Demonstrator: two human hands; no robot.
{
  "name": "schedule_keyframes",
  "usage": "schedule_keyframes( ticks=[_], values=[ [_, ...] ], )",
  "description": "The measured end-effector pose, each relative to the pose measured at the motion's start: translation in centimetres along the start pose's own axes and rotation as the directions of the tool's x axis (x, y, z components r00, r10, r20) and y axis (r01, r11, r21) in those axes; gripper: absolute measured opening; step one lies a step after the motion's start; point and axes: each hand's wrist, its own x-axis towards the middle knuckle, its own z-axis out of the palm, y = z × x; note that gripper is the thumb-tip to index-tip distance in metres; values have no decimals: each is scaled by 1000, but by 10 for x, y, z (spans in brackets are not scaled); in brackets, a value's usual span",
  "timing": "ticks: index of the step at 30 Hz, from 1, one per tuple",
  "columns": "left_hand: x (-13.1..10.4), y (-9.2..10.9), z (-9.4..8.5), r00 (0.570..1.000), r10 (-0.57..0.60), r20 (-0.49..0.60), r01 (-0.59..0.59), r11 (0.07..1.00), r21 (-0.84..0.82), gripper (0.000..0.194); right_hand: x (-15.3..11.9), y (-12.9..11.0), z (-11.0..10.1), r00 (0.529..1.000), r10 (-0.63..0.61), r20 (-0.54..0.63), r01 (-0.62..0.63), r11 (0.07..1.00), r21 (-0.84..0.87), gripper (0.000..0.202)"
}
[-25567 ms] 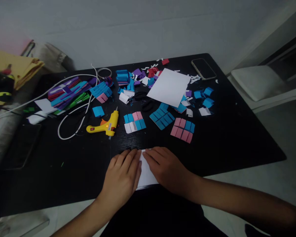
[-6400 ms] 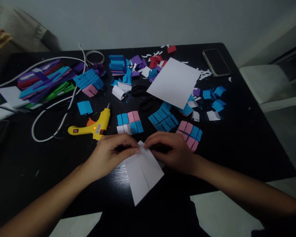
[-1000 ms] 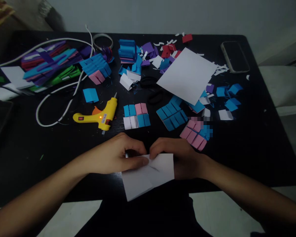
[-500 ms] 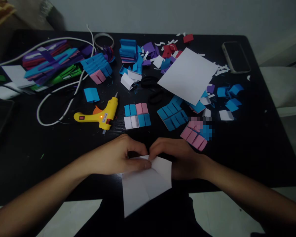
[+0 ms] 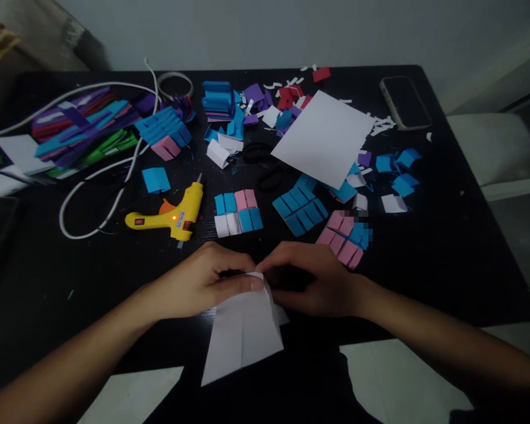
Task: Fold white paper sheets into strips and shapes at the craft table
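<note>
No txt, brand or no. legible. Nearest thing to it: small pale label (image 5: 181, 219) on the body of the yellow glue gun (image 5: 189, 199), right beside the lit orange light (image 5: 174, 218); it has dark marks, but too sm. & blurry to read, can't tell letters from nos. Red switch (image 5: 139, 222) toward the end of the gun's handle: any marking too tiny to make out. Grey bundle (image 5: 62, 35), far L at back, has pale marks on dark; blurred, can't tell if print or just pattern.
</note>
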Motion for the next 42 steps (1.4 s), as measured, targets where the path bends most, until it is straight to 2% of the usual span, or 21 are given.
schedule_keyframes(
  ticks=[4,9,20,33,37,42],
  values=[
    [1,1,0,1000,29,-12,-28,998,49,21,0,1,-1,1000,-10,-1,10,1000,-6,28],
    [1,4,-1,986,39,-165,-26,997,78,9,1,1,-3,998,54,-24,-54,998,26,28],
    [1,6,2,972,41,-230,-27,998,62,11,0,3,-2,989,143,-33,-138,983,119,34],
    [0,3,4,974,-54,-221,47,998,-37,10,-1,5,-2,992,124,4,-124,989,82,36],
    [0,3,4,982,-97,-160,90,995,-50,14,-2,6,-3,996,64,68,-67,997,49,33],
    [1,3,5,992,-105,-72,100,992,-76,14,-3,5,-6,982,106,159,-108,994,0,32]
  ],
)
